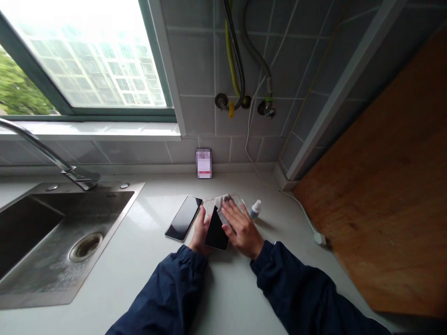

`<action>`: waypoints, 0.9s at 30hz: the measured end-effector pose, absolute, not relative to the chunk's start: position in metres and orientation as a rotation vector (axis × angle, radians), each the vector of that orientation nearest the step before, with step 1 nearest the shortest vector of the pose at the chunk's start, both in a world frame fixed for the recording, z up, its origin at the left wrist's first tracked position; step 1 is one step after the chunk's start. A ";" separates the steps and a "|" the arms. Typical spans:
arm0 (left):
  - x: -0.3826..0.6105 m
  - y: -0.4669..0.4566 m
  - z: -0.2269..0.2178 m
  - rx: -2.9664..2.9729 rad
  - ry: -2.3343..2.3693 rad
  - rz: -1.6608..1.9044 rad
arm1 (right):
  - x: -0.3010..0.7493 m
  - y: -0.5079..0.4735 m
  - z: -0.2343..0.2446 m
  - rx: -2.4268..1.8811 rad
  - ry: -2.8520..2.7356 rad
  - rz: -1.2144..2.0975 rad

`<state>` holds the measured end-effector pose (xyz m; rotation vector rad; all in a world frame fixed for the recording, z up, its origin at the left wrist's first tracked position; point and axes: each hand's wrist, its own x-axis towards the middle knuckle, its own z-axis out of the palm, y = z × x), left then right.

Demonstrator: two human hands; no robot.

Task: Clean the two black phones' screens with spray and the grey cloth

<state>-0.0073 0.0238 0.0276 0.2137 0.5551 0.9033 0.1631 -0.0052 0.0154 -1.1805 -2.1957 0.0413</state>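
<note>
Overexposed window (94, 56), dim right edge

2 navy sleeves (167, 284) at bottom centre, black-screened phone (214, 236) mid-frame, another black phone (184, 217) to its left, pale grey cloth (220, 201), white counter (136, 284), grey tiles (190, 60) gridded in white at top, yellow hose (231, 56), orange-brown wood panel (391, 195) at right
</note>
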 end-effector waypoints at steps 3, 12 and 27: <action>-0.009 0.024 0.030 0.195 0.618 0.870 | 0.158 -0.013 0.015 -0.959 -2.331 0.084; -0.006 0.022 0.035 0.255 0.654 0.878 | 0.160 -0.011 0.012 -1.248 -2.154 0.060; 0.000 0.019 0.037 0.278 0.675 0.867 | 0.161 -0.013 0.013 -1.019 -2.281 0.130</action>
